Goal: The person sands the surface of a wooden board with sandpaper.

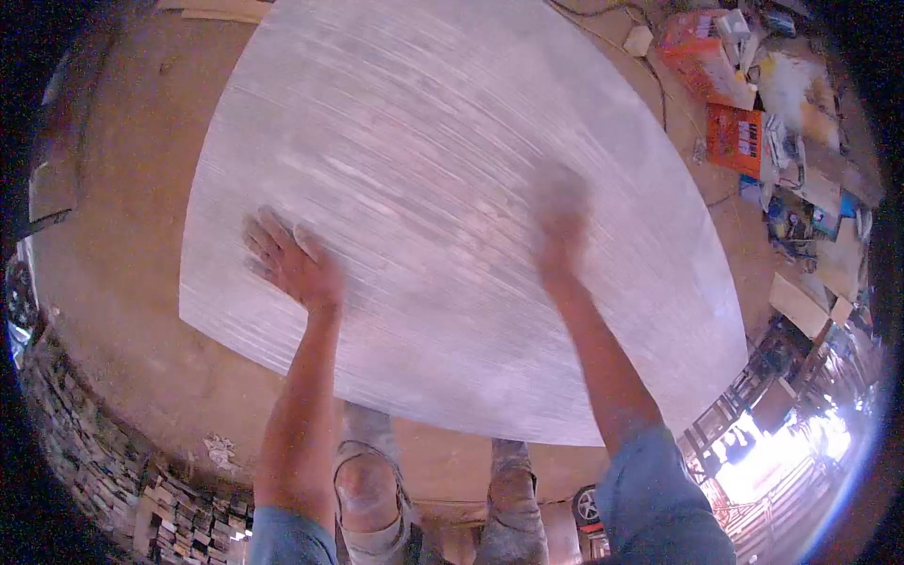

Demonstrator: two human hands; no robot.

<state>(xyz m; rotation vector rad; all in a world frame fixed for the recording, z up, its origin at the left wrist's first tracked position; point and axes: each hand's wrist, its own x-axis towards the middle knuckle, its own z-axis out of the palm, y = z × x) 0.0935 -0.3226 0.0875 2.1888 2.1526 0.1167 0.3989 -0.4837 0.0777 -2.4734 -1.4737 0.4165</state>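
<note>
A large pale board (443, 311), streaked with whitish dust or coating, fills the middle of the head view. My left hand (294, 262) rests on its left part with the fingers stretched out and nothing held in them. On the board's right half, my right hand (562, 218) is smeared by motion. Its fingers cannot be made out, nor whether anything lies under the palm. Pale powder coats the fingers of my left hand.
Orange cartons (734, 134) and a heap of papers and scraps lie at the right. Stacked wood pieces (188, 518) stand at the lower left. A dark cable (650, 71) runs across the brown floor (122, 245). A small wheel (586, 505) shows near my legs.
</note>
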